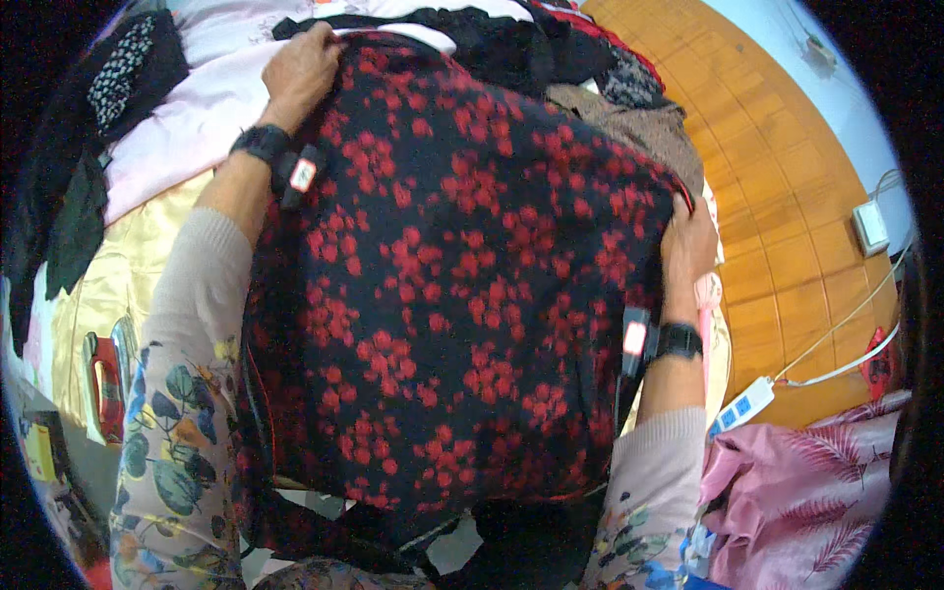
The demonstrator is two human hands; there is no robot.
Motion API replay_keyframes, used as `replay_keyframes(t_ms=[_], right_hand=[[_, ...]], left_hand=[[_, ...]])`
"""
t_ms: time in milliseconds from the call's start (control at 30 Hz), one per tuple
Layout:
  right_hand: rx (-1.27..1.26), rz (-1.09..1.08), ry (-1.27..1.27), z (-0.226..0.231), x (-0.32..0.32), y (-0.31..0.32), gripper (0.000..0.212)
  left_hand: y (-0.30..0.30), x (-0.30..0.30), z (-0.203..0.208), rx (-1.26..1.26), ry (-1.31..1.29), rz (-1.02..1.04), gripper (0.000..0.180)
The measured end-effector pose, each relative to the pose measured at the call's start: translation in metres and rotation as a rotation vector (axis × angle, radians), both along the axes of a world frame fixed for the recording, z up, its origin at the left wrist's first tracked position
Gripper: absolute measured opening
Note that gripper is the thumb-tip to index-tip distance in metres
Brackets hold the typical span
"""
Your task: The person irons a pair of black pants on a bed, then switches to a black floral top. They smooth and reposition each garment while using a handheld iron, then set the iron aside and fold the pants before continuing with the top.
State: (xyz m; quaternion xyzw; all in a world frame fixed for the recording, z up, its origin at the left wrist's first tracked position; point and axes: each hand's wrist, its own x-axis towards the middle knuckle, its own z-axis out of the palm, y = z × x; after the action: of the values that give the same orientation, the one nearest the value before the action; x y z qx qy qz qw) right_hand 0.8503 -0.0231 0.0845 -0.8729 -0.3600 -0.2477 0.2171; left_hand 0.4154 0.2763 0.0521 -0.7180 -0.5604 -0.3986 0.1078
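Observation:
A large piece of black cloth with red flower clusters (472,265), perhaps a garment, hangs spread out between my two hands. My left hand (303,74) is closed on its upper left corner, high in the view. At the right edge, somewhat lower, my right hand (688,241) grips the other upper corner, its fingertips partly hidden by the fabric. The cloth sags in front of me and hides much of the bed behind it. Its lower end drops toward my lap, where dark fabric folds together.
Light pink cloth (202,113) and yellow satin (133,261) lie to the left, near a red iron (106,388). Dark clothes (482,39) and a brown garment (644,128) are heaped behind. At right are wooden panelling (777,157), a corded power strip (742,405) and pink leaf-patterned fabric (811,482).

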Motion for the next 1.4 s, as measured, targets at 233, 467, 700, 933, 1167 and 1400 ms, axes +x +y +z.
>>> replay_keyframes(t_ms=[233,467,700,933,1167,1400], right_hand=[[-0.037,0.535,0.130,-0.028,-0.105,0.007,0.045],[-0.332,1.047,0.038,-0.081,-0.226,-0.106,0.066],[-0.435,0.366,0.057,-0.079,-0.066,-0.167,0.049],[-0.220,0.243,0.100,-0.076,-0.067,-0.222,0.035],[-0.058,0.212,0.317,-0.069,-0.093,-0.216,0.024],[-0.375,0.038,0.544,-0.059,-0.090,-0.151,0.032]], left_hand=[[0.006,-0.007,-0.038,-0.201,0.213,0.045,0.033],[-0.093,0.011,-0.038,-0.136,0.233,-0.709,0.053],[-0.190,-0.061,-0.074,-0.399,0.540,-0.459,0.057],[-0.201,-0.075,-0.052,-0.574,0.530,-0.444,0.055],[-0.302,-0.109,-0.066,-0.547,0.494,-0.496,0.052],[-0.300,-0.113,-0.077,-0.424,0.432,-0.528,0.050]])
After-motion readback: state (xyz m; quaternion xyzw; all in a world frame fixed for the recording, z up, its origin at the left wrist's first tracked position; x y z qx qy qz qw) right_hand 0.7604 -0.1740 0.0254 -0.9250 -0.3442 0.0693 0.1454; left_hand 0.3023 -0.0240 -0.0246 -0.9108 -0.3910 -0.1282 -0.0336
